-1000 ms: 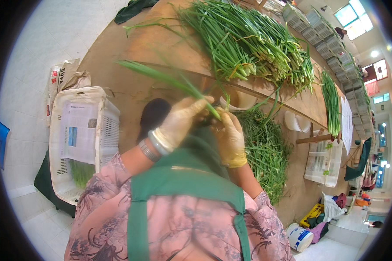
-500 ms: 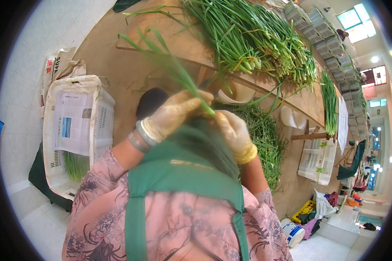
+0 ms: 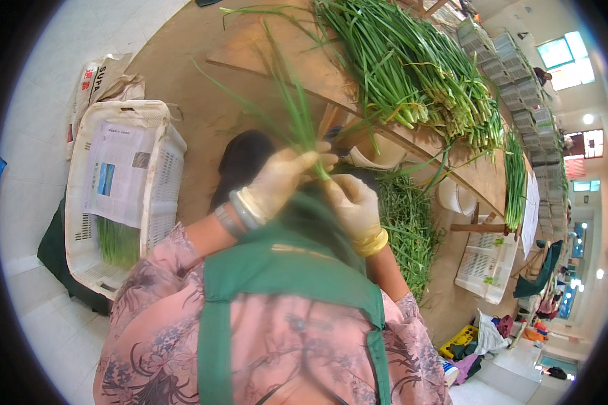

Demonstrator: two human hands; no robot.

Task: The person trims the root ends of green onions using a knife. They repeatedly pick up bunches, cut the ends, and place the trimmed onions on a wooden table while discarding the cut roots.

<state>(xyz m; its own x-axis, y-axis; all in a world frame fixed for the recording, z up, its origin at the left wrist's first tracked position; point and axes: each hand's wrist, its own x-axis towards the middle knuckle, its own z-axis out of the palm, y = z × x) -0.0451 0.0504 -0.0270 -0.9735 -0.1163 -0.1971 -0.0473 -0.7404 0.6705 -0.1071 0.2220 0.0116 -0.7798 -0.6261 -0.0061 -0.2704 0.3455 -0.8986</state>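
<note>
A small bunch of garlic chives [image 3: 300, 120] stands up from my hands, leaves fanned out and partly smeared by motion. My left hand [image 3: 280, 177], in a pale thin glove, closes round the lower stems. Below it my right hand [image 3: 355, 208], gloved likewise with a yellow cuff, pinches at the pale stem ends. The two hands almost meet above my green apron [image 3: 290, 270]. On the wooden table [image 3: 277, 57] ahead lies a big heap of garlic chives [image 3: 412, 74], pale ends toward me. A smaller bundle [image 3: 514, 182] lies farther right.
To my left a white crate [image 3: 162, 182] holds chives partly under a newspaper sheet [image 3: 117, 172]. Leaf trimmings [image 3: 407, 233] pile on the floor to the right. White buckets [image 3: 454, 197] stand under the table, another white crate [image 3: 488, 260] beyond. Stacked crates [image 3: 513, 74] line the far right.
The chives have swung more upright and their leaves spread wider. My right hand has shifted slightly left. The surroundings have moved a little in view as my head turned.
</note>
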